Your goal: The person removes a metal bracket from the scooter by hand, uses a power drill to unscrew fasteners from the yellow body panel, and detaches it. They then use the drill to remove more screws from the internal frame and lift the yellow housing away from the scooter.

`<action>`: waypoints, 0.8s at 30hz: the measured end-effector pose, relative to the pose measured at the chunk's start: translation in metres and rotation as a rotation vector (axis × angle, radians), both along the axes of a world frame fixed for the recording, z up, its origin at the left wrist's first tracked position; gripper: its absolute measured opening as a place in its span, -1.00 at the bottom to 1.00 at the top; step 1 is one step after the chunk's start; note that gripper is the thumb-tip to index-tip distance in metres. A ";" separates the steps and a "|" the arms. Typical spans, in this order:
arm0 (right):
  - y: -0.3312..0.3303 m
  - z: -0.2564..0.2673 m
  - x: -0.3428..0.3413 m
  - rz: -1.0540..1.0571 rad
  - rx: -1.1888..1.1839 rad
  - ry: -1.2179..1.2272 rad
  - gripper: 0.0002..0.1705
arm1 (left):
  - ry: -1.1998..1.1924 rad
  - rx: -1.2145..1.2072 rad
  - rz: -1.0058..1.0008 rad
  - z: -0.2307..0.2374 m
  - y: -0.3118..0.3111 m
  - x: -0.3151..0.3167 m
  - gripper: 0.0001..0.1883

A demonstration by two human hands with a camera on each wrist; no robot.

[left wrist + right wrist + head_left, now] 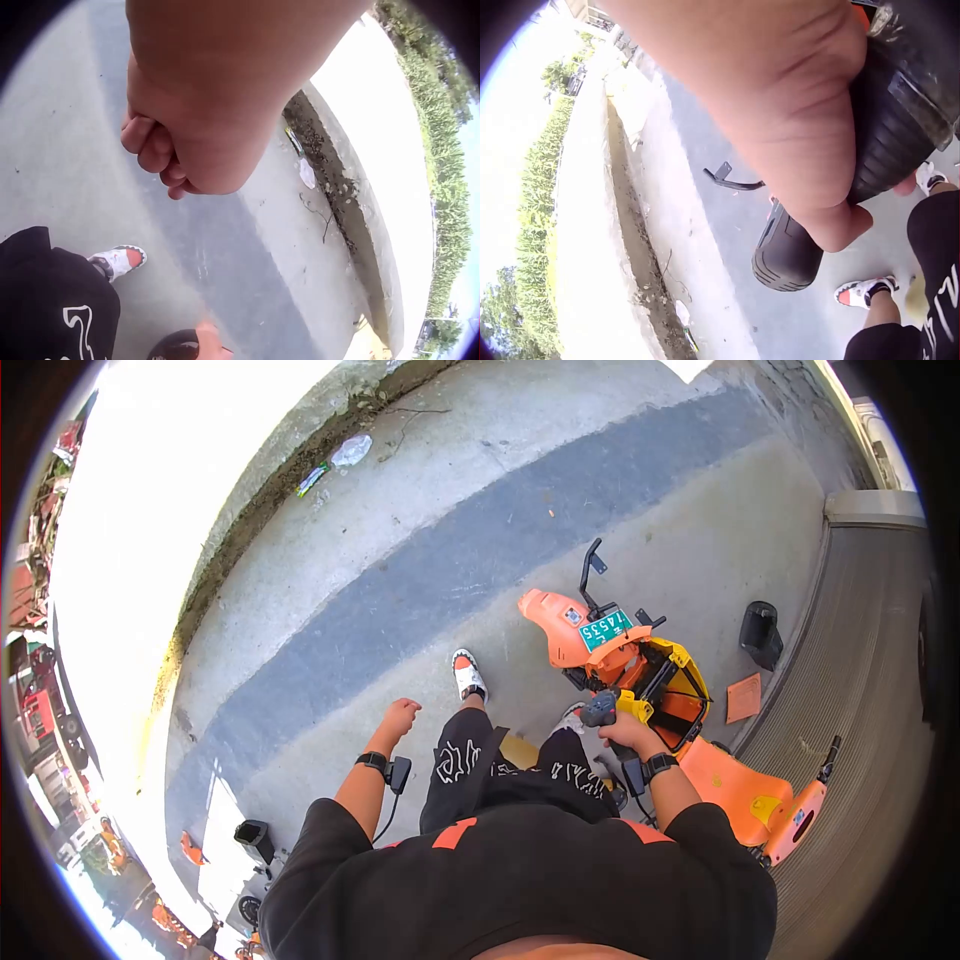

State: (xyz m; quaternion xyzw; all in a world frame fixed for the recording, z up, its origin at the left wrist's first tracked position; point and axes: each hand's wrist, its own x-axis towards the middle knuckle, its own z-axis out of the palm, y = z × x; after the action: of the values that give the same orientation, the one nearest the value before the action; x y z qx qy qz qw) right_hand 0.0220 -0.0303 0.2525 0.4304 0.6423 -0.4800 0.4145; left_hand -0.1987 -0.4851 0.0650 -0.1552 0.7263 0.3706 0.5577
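Note:
My right hand [628,732] grips a cordless power tool [600,709] with a dark rounded end and yellow parts. In the right wrist view its black ribbed handle [889,146] runs under my palm, and a slotted dark cylinder [787,259] sticks out past my fingers; its working tip is hidden. Right beside this hand is an orange scooter [730,785] with a green number plate [607,629], black pedal-like bars [597,568] and a yellow-rimmed compartment [690,678]. My left hand [400,716] hangs over the pavement, fingers loosely curled, holding nothing.
A black bin [760,635] and a flat orange piece [743,698] lie near a ribbed shutter [850,690]. Behind me at left stands a black basket [253,840]. A concrete kerb [235,520] edges the pavement, with litter [350,450] beside it.

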 end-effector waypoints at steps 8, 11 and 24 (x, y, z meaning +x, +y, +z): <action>0.035 0.064 0.050 0.421 0.445 -0.352 -0.47 | 0.479 -0.598 -1.268 0.023 -0.246 -0.078 -0.78; 0.030 0.068 0.070 0.415 0.226 -0.419 -0.38 | 0.444 -0.600 -1.231 0.017 -0.212 -0.103 -0.72; 0.011 -0.067 0.040 -0.152 -0.096 -0.156 -0.45 | 0.307 -0.107 -0.694 -0.006 0.090 -0.276 -0.75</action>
State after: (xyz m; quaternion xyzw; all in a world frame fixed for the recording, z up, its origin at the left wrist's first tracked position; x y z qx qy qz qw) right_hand 0.0619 -0.0198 0.1856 0.4938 0.5498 -0.5051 0.4457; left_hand -0.4743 -0.3951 0.0586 0.1283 0.8291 0.1406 0.5258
